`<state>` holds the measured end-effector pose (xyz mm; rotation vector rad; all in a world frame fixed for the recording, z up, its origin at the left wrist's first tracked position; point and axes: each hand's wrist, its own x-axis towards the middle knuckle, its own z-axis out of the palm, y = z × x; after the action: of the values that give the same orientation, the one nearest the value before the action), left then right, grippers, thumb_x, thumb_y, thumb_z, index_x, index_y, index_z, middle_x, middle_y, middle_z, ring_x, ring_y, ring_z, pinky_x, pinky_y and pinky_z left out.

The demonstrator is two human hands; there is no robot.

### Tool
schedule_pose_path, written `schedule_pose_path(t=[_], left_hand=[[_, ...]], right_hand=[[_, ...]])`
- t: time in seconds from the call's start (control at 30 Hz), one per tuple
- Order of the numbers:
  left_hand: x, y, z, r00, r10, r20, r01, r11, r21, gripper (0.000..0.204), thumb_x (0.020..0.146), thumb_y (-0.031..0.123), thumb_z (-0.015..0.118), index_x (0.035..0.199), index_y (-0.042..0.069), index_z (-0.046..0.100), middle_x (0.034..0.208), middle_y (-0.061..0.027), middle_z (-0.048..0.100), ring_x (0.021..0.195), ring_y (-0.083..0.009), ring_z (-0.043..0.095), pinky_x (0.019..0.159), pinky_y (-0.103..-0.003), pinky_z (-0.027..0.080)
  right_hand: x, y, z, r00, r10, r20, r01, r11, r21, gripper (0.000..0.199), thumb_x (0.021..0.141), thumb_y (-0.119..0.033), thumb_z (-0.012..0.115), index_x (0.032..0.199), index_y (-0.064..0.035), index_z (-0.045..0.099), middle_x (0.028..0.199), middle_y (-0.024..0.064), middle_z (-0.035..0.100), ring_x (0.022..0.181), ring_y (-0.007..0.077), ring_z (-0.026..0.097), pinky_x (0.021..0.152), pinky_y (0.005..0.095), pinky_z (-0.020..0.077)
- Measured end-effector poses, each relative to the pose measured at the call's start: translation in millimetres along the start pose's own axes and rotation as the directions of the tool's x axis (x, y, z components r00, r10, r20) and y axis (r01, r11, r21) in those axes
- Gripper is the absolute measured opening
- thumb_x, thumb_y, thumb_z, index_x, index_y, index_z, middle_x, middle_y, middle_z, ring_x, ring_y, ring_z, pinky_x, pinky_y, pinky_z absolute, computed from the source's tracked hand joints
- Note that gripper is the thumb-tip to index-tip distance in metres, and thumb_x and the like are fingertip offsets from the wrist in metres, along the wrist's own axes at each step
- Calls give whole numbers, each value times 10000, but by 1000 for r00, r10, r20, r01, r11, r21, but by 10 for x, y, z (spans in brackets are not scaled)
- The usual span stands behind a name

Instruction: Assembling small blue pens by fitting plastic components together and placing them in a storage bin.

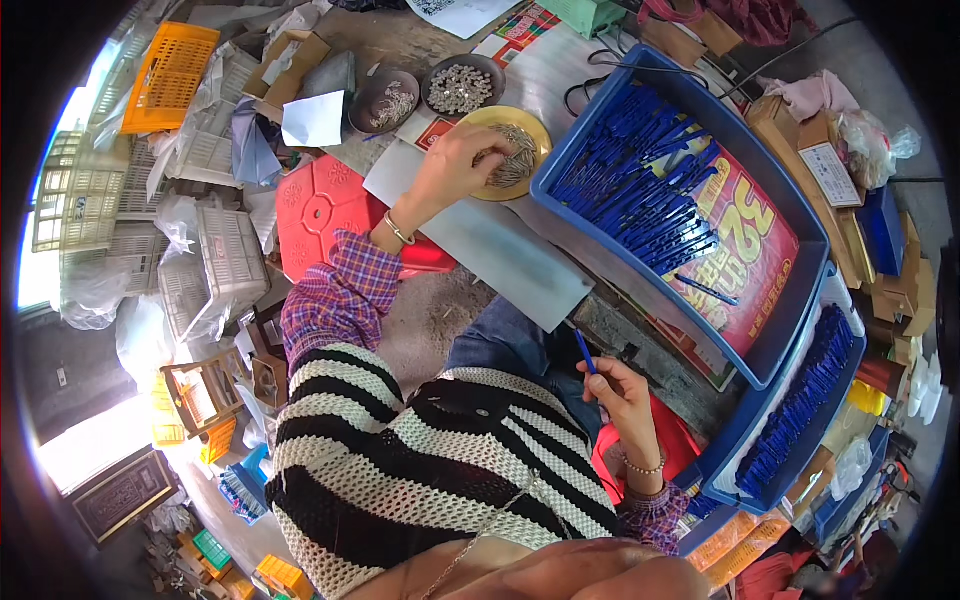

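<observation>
My left hand (460,172) reaches over a yellow bowl (541,123) of small thin metal pins (512,172). Its fingers are curled together down at the pins; what lies between the fingertips is hidden. In my right hand (625,402), close to my body, a slim blue plastic stick (585,350) is held between thumb and fingers, its free end pointing up and away from me. A big blue bin (780,240) on the right holds many slim dark-blue plastic pieces (640,175) lying over a printed sheet of red and yellow.
Two dark bowls, one with round metal bits (460,88) and one with small pieces (388,104), stand beyond the yellow bowl. A pale metal sheet (480,240) crosses the bench edge. A red stool (320,215) is at left; another blue bin (735,488) of blue pieces is at right.
</observation>
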<state>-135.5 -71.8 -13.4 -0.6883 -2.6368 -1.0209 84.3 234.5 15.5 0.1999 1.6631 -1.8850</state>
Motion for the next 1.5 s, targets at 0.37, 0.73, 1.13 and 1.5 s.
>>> schedule_pose_path(t=[0.37,0.73,1.13,1.5], left_hand=[[-4,37,0,982,-191,10,191,977,-99,139,773,34,643,911,23,653,812,-66,664,685,-106,617,624,-221,476],[-96,503,-49,941,-297,163,334,731,-595,185,837,-23,579,1022,-36,580,872,-92,647,822,-128,621,768,-238,494],[-172,1341,260,800,-119,588,588,355,-727,87,832,1,603,919,7,595,873,-76,661,843,-141,643,708,-228,505],[-222,1487,683,706,58,706,659,311,-684,82,808,34,651,883,26,620,851,-48,651,777,-96,612,697,-218,486]], right_hand=[[12,-26,12,999,-22,-42,25,997,71,178,889,-93,561,1005,33,609,806,20,579,692,80,533,653,213,437],[-5,-9,-91,987,-90,-135,100,992,75,193,907,-128,547,980,34,623,800,22,562,676,71,520,647,201,421],[19,59,-114,983,75,-170,20,868,497,285,940,-228,492,1004,34,584,741,19,520,592,80,458,516,213,362],[-26,198,-148,991,118,66,-126,622,773,273,925,-202,497,1024,45,557,651,17,463,495,55,353,423,185,265]])
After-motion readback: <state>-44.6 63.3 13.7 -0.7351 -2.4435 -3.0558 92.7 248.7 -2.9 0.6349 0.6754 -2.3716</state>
